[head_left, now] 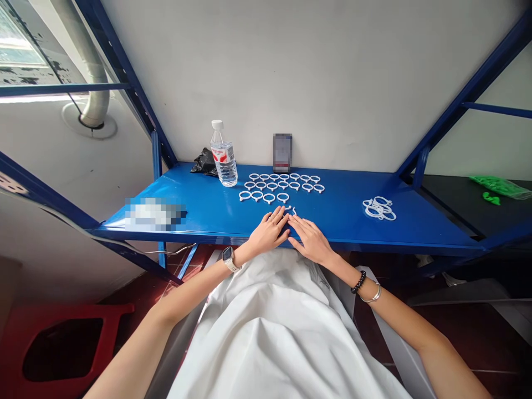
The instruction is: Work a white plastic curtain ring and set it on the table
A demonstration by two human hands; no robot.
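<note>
My left hand (270, 230) and my right hand (310, 238) meet near the front edge of the blue table (341, 219), fingertips close together. Fingers of both are stretched out over a small white piece (294, 211), mostly covered by them. Just beyond lie several white rings with small tabs, laid out in three rows, one ring (282, 197) nearest my fingers. A loose pile of white rings (379, 209) rests to the right.
A water bottle (223, 158) stands at the back left beside a black bag (203, 162). A phone (282, 152) leans on the wall. A blurred white item (152, 214) lies left. Green items (491, 198) lie far right; a red stool (110, 332) is lower left.
</note>
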